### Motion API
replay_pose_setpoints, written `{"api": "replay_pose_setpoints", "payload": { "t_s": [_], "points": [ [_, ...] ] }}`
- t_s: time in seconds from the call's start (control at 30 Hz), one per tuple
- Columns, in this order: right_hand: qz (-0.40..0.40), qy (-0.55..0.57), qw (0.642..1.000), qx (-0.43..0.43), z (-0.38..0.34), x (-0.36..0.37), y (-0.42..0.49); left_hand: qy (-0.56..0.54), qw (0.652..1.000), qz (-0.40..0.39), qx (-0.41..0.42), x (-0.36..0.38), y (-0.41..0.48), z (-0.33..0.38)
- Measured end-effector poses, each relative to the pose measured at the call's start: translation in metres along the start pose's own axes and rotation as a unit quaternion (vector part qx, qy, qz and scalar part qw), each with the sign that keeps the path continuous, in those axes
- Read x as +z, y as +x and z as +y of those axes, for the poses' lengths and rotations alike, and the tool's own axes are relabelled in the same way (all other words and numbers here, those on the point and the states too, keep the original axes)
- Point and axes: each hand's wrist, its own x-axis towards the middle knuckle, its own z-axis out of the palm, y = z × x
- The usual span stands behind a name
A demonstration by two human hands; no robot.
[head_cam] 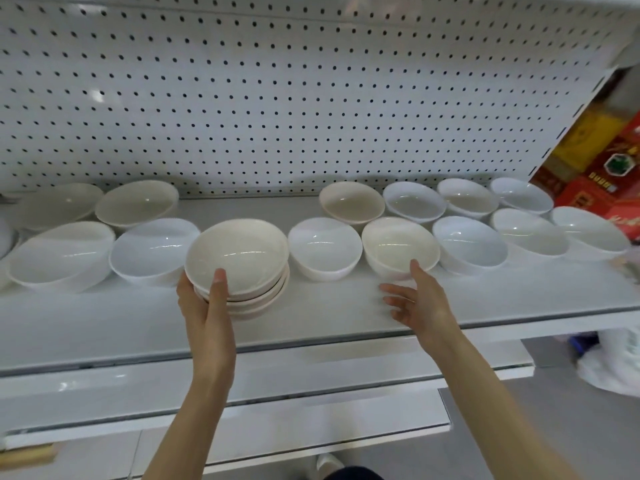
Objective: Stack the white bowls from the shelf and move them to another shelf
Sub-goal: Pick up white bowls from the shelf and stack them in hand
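Risk first: left hand [204,303] alone grips a stack of bowls [239,268] at its near rim, thumb over the edge and fingers underneath, so the stack could tip away or slide apart if lifted 1-handed. Right hand [420,299], fingers spread and holding nothing, reaches under a cream bowl [400,247]; a nudge could knock it into its neighbours. About 4 glossy, shallow bowls sit nested on the white shelf [311,317], mid-front, amid roughly 14 loose bowls in 2 rows, some white, some cream.

Bowl stack [242,271] front-centre on shelf [311,317]; single bowls [469,245] left, right, behind.
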Motion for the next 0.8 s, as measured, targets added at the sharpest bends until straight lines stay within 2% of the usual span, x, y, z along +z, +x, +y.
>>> {"api": "replay_pose_setpoints", "payload": {
  "t_s": [0.43,0.63,0.8],
  "points": [
    [-0.046,0.047,0.996,-0.054,-0.01,-0.013,-0.032,0.07,0.997,-0.022,0.02,-0.009,-0.001,0.021],
    [-0.126,0.025,0.989,-0.079,-0.032,0.02,-0.056,0.089,0.996,0.016,0.018,-0.02,-0.006,0.024],
    [-0.217,-0.02,0.974,-0.06,-0.049,0.067,-0.065,0.092,0.994,-0.002,0.061,-0.03,0.005,0.037]
  ]
}}
